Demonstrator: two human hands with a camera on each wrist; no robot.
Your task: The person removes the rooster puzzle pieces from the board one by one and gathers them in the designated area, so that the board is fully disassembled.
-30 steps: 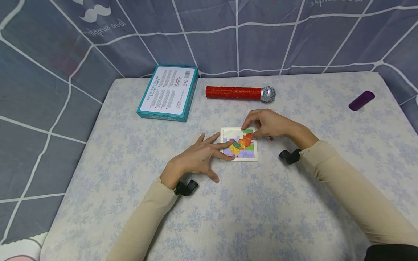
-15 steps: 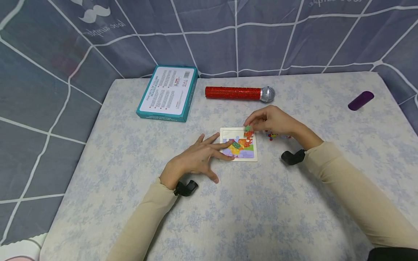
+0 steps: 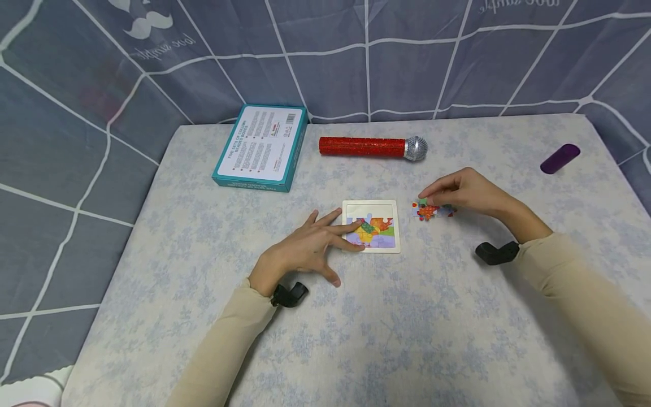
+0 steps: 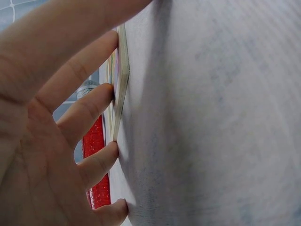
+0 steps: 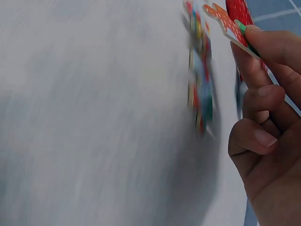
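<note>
Head view: one square white puzzle tray (image 3: 367, 209) on the tabletop (image 3: 386, 316), joined colourful pieces (image 3: 384, 230) in its near part.
Two hands: the left hand (image 3: 309, 244), fingers spread wide, touches the tray's left side; the right hand (image 3: 473, 192) pinches a flat orange-and-green jigsaw piece (image 5: 230, 24) above loose multicoloured pieces (image 3: 428, 212), too overlapped to count, right of the tray.

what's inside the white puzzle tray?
Joined puzzle pieces fill the lower part of the tray; the top is bare. What the left hand covers can't be seen.

Puzzle piece (image 5: 229, 27) now off the board (image 3: 398, 236)
</note>
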